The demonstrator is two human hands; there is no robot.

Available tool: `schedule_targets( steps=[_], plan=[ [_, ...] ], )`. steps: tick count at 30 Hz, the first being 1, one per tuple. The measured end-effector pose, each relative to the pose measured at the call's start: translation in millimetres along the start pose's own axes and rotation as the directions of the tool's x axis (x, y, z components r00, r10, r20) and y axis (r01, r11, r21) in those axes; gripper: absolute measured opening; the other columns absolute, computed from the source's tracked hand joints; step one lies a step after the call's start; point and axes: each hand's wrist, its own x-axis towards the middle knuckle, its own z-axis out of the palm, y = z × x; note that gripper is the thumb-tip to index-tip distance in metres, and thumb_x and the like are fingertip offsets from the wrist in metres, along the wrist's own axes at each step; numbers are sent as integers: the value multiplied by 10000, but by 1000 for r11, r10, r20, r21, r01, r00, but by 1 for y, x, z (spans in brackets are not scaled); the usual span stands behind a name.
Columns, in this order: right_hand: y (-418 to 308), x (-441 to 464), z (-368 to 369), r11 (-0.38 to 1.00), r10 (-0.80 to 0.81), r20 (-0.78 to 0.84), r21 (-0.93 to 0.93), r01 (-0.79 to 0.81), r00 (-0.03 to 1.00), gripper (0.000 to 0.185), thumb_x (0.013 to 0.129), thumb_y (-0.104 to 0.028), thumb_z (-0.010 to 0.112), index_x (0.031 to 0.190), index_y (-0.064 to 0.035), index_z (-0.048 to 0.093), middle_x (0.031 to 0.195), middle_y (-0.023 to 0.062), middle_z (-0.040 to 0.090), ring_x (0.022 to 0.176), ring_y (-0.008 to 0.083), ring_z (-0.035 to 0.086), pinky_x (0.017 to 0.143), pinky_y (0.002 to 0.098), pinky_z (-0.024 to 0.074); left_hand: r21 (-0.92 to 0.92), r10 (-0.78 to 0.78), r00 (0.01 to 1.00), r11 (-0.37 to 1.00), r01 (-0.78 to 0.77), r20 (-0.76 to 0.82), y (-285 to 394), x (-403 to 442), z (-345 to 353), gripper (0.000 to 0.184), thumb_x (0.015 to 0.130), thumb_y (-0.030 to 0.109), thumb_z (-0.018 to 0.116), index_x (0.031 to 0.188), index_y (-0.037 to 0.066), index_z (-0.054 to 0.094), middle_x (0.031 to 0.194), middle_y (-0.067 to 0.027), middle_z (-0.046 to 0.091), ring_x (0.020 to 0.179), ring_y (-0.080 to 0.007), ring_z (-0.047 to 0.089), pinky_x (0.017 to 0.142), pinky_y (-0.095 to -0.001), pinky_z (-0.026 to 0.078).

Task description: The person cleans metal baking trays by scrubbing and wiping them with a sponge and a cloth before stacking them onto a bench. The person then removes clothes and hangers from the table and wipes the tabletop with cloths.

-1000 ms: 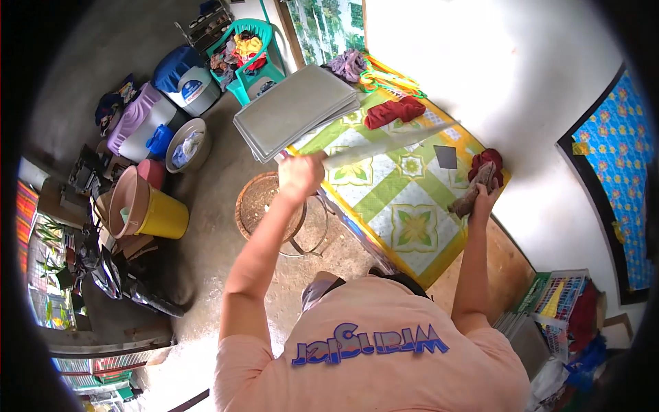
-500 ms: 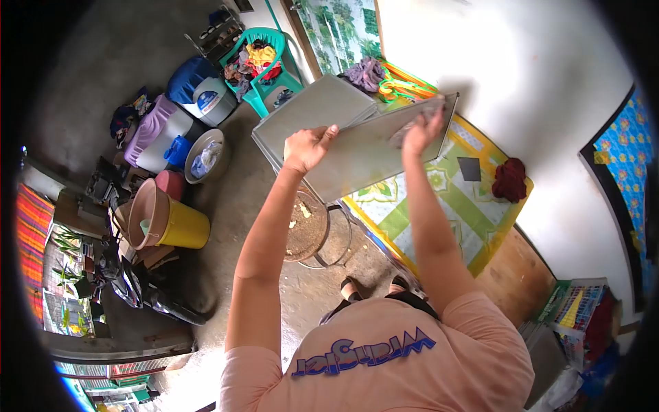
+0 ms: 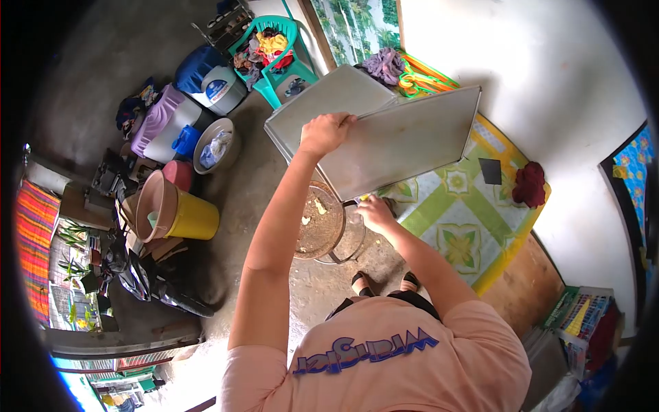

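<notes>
My left hand (image 3: 328, 135) is closed on the upper left edge of a grey metal tray (image 3: 412, 141), which is tilted up. Under and behind it lies a second flat metal tray (image 3: 326, 103), perhaps with others beneath it. My right hand (image 3: 376, 214) is just below the tray's lower edge, its fingers curled around a rag (image 3: 390, 204) that shows only as a dark bit behind them. Below the trays stands a round stool (image 3: 320, 220) with pale scraps on its brown top.
A table with a green and yellow patterned cover (image 3: 439, 213) bears a maroon cloth (image 3: 529, 184), hangers (image 3: 422, 77) and a grey-purple cloth (image 3: 384, 65). Leftward are a green chair (image 3: 302, 69) with clothes, a basin (image 3: 230, 161), a yellow bucket (image 3: 195, 216) and a motorcycle (image 3: 147, 275).
My right hand has moved from the tray's upper right face down and left, to below its lower edge. My left hand still holds the tray. The view has shifted slightly.
</notes>
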Motion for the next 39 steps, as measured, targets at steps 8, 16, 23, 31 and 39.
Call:
schedule_targets(
  steps=[8,16,23,31,39],
  plan=[
    [-71,66,-214,990,135,-775,127,-57,617,493,787,-37,604,1262,-167,575,1321,87,483,1095,358,453,945,457,420,-264,-79,947,950,165,310,0,11,-13,646,941,639,313,1219,153,634,1211,-113,639,1162,-348,563,1017,-477,390],
    [-63,32,-45,959,-57,-422,-275,-69,905,555,822,-161,590,1367,-225,506,1328,30,459,1057,312,471,939,420,457,19,-33,974,999,29,223,8,0,-5,492,930,564,411,1231,235,618,1171,-96,652,1151,-340,566,981,-449,419],
    [-68,6,-96,981,180,-539,158,-111,823,616,741,2,648,1313,-208,559,1289,78,497,1099,345,491,1001,466,412,-473,74,981,881,21,182,-10,15,-1,766,931,684,302,1277,62,585,1203,-160,635,1151,-252,574,1032,-402,386],
    [-12,73,-213,961,-81,-848,-206,-185,524,476,727,-100,631,1138,-337,671,1261,-68,536,1088,263,475,940,367,439,-177,-21,978,982,59,206,6,-3,-20,754,888,751,237,1017,168,697,1018,-189,679,1046,-364,602,946,-431,431],
    [105,21,-253,884,237,-954,132,-449,185,423,803,-53,565,1153,-265,672,1271,66,516,1121,333,427,994,445,360,151,65,997,987,-59,-37,13,-14,0,515,879,631,465,941,172,690,835,-134,696,860,-341,666,741,-448,515]
  ],
)
